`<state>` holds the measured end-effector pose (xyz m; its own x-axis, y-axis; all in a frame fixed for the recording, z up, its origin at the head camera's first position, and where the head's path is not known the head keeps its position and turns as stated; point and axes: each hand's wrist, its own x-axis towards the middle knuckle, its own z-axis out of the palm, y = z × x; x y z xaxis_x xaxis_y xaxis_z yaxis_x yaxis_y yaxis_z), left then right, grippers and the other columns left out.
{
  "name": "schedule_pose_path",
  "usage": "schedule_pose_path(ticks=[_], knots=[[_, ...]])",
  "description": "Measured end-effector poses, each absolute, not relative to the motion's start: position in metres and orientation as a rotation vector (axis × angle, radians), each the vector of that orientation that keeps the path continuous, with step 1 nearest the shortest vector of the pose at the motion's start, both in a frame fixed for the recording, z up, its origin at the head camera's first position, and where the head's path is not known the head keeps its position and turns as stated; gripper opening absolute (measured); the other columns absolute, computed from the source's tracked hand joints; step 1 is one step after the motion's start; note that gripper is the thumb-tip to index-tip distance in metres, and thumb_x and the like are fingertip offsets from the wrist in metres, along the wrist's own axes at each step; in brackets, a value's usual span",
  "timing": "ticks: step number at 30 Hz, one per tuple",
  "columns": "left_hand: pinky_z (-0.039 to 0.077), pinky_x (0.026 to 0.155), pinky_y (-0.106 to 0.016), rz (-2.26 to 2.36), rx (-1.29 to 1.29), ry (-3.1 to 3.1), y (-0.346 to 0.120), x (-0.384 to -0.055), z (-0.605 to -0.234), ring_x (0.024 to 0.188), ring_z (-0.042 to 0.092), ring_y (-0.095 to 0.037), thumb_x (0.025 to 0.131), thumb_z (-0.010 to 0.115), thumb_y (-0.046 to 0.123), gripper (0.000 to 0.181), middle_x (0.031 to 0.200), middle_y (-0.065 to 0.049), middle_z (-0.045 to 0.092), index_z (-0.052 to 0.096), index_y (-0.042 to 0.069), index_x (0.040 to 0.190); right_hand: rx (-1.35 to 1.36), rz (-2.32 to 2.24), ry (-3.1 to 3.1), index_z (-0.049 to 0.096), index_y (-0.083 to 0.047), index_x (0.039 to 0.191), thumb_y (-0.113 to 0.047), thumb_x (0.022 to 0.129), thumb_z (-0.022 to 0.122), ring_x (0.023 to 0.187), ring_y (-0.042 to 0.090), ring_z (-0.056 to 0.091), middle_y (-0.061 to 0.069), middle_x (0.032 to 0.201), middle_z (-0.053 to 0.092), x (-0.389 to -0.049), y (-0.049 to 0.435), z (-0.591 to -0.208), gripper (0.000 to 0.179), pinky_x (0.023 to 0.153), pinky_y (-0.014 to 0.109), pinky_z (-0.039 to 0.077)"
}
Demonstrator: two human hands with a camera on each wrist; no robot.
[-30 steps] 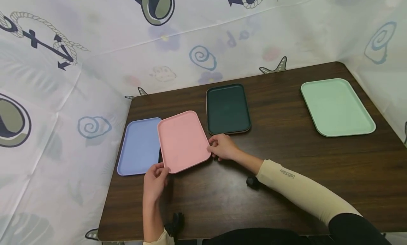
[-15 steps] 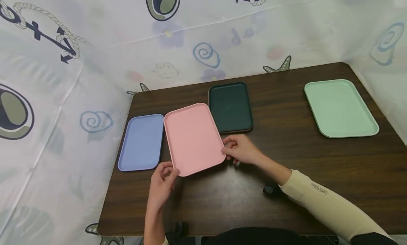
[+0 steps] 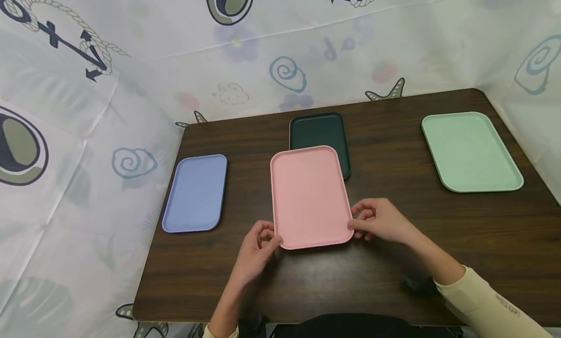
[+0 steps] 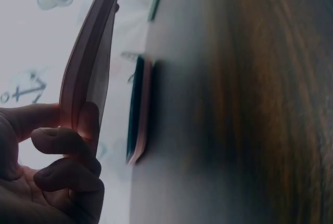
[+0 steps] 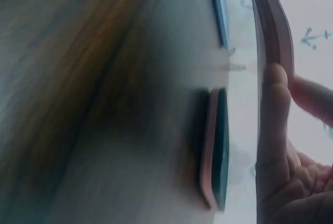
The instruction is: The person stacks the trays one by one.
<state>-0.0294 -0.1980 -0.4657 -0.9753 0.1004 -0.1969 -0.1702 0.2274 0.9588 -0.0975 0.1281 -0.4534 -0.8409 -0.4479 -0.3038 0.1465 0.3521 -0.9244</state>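
Your L grip (image 3: 257, 250) & R grip (image 3: 378, 221) pinch pink tray (image 3: 311, 197) by near corners, above worktop (image 3: 390, 153), part-hiding dk green tray (image 3: 317, 131) in head view.

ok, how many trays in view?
5: blue tray at left; pink tray gripped by left hand and right hand; dark green tray at centre back, pinkish tray directly beneath it in the wrist views; light green tray at right. Others could be hidden underneath.
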Motion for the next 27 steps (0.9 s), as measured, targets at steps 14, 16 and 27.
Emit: schedule_pose_path(ticks=[14,16,27], knots=[[0.041,0.048,-0.023,1.603,0.072,2.458,-0.178,-0.058,-0.491,0.051,0.049,-0.011,0.091,0.068,0.011,0.018,0.079,-0.009,0.066,0.059,0.003,0.106,-0.177,-1.502,2.021,0.058,0.010,0.110,-0.017,0.088,0.075,0.072,0.032,0.070,0.014,0.078,0.071,-0.105,0.154,-0.468,0.039,0.061,0.040,0.057],[0.041,0.048,-0.023,1.567,0.069,2.503,-0.176,-0.061,-0.493,0.051,0.048,-0.011,0.091,0.069,0.012,0.016,0.078,-0.004,0.065,0.061,0.006,0.103,-0.166,-1.508,2.025,0.057,0.011,0.111,-0.016,0.088,0.074,0.072,0.031,0.070,0.015,0.078,0.071,-0.107,0.154,-0.469,0.039,0.062,0.040,0.057],[0.037,0.050,-0.028,1.310,0.004,2.898,-0.166,-0.085,-0.494,0.050,0.045,-0.010,0.084,0.074,0.018,0.010,0.071,0.005,0.061,0.071,0.011,0.090,-0.176,-1.530,2.105,0.056,0.011,0.115,-0.015,0.091,0.071,0.069,0.028,0.069,0.014,0.079,0.070,-0.126,0.151,-0.480,0.038,0.060,0.037,0.057]])
